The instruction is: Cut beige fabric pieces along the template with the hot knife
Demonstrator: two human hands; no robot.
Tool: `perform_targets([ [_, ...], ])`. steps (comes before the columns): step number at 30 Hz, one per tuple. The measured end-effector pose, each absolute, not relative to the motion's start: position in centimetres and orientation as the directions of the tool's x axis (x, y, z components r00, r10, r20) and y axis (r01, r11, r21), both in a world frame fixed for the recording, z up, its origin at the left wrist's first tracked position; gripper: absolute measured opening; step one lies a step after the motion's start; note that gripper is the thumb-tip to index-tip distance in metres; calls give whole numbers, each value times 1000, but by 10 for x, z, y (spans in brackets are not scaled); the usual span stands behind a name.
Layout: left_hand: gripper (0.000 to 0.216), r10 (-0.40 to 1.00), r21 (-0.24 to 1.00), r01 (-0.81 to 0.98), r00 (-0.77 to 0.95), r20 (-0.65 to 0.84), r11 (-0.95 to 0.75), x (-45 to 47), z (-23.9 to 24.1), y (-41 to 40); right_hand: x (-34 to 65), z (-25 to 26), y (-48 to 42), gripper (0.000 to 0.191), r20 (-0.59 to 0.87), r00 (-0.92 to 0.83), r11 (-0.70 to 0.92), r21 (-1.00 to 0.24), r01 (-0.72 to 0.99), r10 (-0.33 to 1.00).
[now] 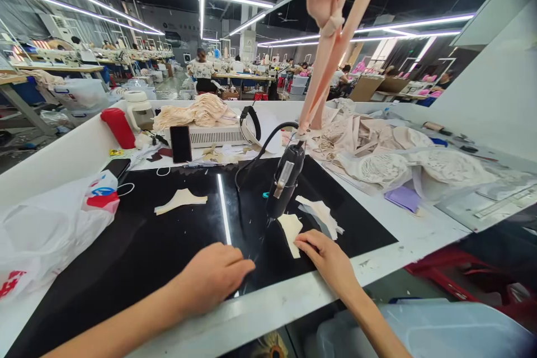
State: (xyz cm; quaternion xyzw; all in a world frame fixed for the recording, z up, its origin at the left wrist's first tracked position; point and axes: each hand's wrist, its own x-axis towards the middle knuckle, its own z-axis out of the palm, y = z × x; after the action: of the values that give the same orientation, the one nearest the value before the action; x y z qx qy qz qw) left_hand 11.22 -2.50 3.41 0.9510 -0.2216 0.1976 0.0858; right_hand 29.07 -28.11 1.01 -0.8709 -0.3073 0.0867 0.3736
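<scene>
My left hand (212,279) rests on the black work mat (168,235) near the front edge, fingers curled under so that what they hold, if anything, is hidden. My right hand (325,254) lies flat with fingers stretched, fingertips pressing a small cream fabric piece (291,227). Just above that piece hangs a black hand-held tool (285,179) on a black cable, hung from a peach fabric strap (331,39). A few more cream cut pieces (321,213) lie right of the tool. Another cream piece (180,200) lies alone on the mat's left.
A white plastic bag (46,229) sits at the left edge. Behind the mat are a black phone (180,144), a white box with beige fabric (201,114) on it, and a red object (118,126). Lace garments (390,159) pile at the right. Other workers sit far back.
</scene>
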Motion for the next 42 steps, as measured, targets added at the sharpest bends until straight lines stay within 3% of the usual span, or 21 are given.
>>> perform_targets([
  [4, 21, -384, 100, -422, 884, 268, -901, 125, 24, -74, 295, 9, -284, 28, 68, 777, -511, -717, 474, 626],
  [13, 31, -142, 131, -156, 983, 113, -979, 167, 20, -112, 293, 11, -285, 17, 44, 770, -520, -712, 471, 637],
  [16, 29, -99, 149, -116, 989, 114, -982, 169, 15, -113, 292, 11, -284, 22, 44, 761, -512, -715, 476, 647],
  [27, 38, -53, 107, -59, 997, 56, -993, 168, 20, -118, 297, 8, -285, 34, 24, 792, -523, -738, 426, 610],
  [37, 36, -87, 164, -92, 996, 33, -982, 167, 21, -115, 295, 9, -282, 34, 36, 813, -553, -715, 427, 581],
  [42, 41, -123, 107, -129, 991, 57, -986, 166, 21, -116, 293, 9, -280, 34, 48, 815, -564, -698, 440, 577],
])
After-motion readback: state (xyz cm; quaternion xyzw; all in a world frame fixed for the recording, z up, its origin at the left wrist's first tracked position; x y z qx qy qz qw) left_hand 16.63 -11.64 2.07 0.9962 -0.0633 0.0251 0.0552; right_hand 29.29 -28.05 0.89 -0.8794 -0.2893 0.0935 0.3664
